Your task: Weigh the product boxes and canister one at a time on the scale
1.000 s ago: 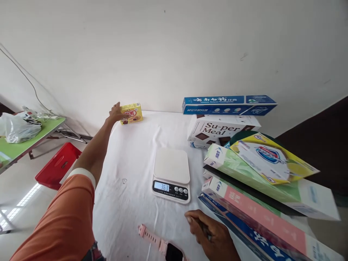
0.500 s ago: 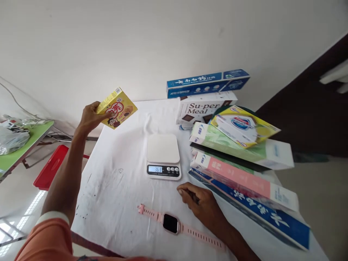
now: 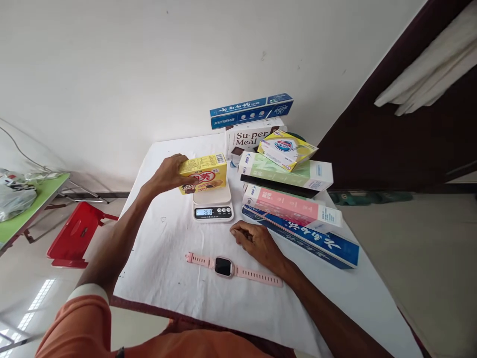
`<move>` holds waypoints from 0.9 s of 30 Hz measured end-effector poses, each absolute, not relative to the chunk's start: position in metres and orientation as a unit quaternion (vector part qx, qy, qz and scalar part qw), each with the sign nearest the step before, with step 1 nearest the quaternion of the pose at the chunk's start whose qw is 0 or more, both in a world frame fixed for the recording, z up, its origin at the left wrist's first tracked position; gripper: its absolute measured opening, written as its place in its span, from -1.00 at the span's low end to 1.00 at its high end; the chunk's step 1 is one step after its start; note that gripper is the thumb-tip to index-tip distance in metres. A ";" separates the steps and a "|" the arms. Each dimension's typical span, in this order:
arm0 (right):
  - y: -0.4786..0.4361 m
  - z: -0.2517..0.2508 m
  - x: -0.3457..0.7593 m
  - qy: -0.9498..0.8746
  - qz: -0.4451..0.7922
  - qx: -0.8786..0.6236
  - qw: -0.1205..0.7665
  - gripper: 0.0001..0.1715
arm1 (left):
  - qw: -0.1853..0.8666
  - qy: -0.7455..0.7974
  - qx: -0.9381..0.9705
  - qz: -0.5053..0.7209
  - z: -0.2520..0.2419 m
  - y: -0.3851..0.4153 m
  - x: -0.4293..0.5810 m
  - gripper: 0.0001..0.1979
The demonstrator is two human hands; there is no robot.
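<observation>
Box [image 3: 208, 171] hanging at the scale [image 3: 213, 217], left hand [image 3: 168, 172] gripping it

The left hand is clamping the yellow box by its left end. From this view the box is covering the back part of the weighing plate [image 3: 210, 198] and tilting a little, its right end sitting higher; whether its underside is touching the plate, I cannot tell. The display [image 3: 204, 212] is showing digits resembling 363. The right hand [image 3: 259, 243] is resting on the white cloth [image 3: 160, 278], near the scale and just beside the long blue carton [image 3: 305, 238]. Its fingers are curling inward, and I cannot tell whether they are holding anything. A pink watch [image 3: 223, 267] is lying nearer the wearer.

The step in hand is apparently placing the box on the scale. The next move is probably calling for levelling the box, centring it over the plate, and easing the grip only once the plate is bearing it, since lingering fingertips could be skewing the reading.
</observation>
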State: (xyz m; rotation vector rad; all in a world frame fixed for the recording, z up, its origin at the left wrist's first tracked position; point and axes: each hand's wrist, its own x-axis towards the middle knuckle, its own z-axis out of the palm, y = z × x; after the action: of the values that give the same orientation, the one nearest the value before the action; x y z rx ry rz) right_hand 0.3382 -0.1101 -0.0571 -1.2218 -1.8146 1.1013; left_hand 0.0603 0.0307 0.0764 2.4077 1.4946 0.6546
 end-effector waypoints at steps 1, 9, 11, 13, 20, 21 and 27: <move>-0.110 -0.057 0.338 -0.697 0.423 -0.468 0.340 -0.65 | 0.123 0.510 0.823 0.219 0.073 0.033 0.064 -0.66; -0.109 -0.057 0.339 -0.693 0.430 -0.470 0.337 -0.67 | 0.158 0.487 0.835 0.200 0.061 0.046 0.070 -0.54; -0.109 -0.058 0.339 -0.693 0.431 -0.472 0.334 -0.67 | 0.171 0.471 0.834 0.230 0.065 0.044 0.064 -0.38; -0.109 -0.058 0.339 -0.692 0.432 -0.474 0.333 -0.67 | 0.183 0.467 0.812 0.297 0.068 0.038 0.056 -0.34; -0.107 -0.058 0.340 -0.692 0.440 -0.472 0.324 -0.65 | 0.228 0.539 0.535 0.609 -0.004 0.008 0.033 -0.44; -0.107 -0.058 0.340 -0.690 0.443 -0.473 0.322 -0.65 | 0.261 0.551 0.503 0.613 -0.021 0.003 0.032 -0.44; -0.108 -0.056 0.340 -0.679 0.454 -0.483 0.315 -0.62 | 0.327 0.578 0.414 0.622 -0.071 -0.012 0.027 -0.45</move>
State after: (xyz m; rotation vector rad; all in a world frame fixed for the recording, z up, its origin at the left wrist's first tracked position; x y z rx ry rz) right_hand 0.3400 -0.1083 -0.0563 -1.2741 -1.7899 1.1955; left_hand 0.0270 -0.0123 -0.0710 1.0851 1.5152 1.6296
